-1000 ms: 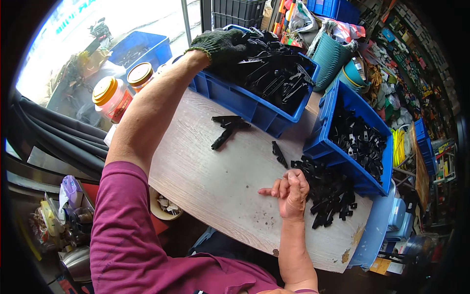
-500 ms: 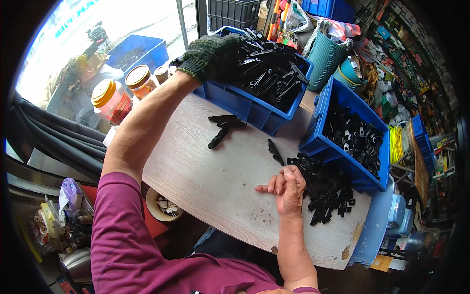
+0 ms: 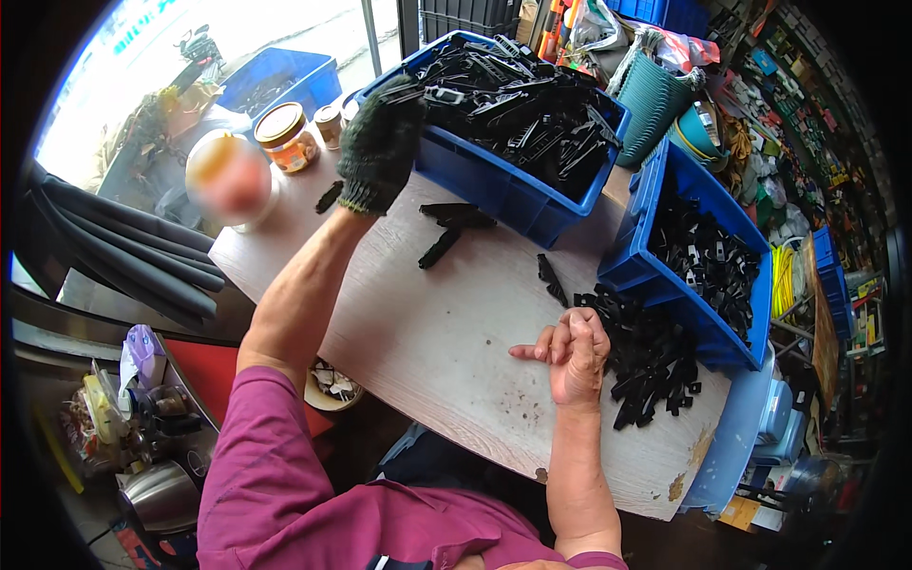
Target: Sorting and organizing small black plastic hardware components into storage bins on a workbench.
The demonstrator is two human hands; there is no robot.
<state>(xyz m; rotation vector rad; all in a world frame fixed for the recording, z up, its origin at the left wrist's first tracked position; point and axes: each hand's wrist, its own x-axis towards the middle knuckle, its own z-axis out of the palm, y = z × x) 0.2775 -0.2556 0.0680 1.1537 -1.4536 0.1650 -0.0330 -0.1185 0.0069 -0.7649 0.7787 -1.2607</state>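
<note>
My left hand [image 3: 380, 147], in a dark green knitted glove, is at the left end of a blue bin [image 3: 508, 180] heaped with long black plastic parts [image 3: 532, 104]. Its fingers are closed on a black plastic part [image 3: 442, 95] that juts out by the bin rim. My bare right hand [image 3: 575, 356] hovers over or rests on the table, one finger pointing left and the others curled; whatever the palm may hold is hidden. Beside it spreads a pile of small black pieces [image 3: 651, 366]. A few loose black parts [image 3: 451, 228] lie in front of the bin.
Another blue bin [image 3: 627, 261] with small black pieces stands at the right. A lidded jar [image 3: 287, 142] and a blurred container [image 3: 231, 185] are on the left of the pale table [image 3: 408, 342]. Below its left edge sits a bowl [image 3: 328, 401].
My left hand has moved back from over the heaped bin to its left end, near the table's left side. My right hand keeps its curled pose. The view has shifted slightly.
</note>
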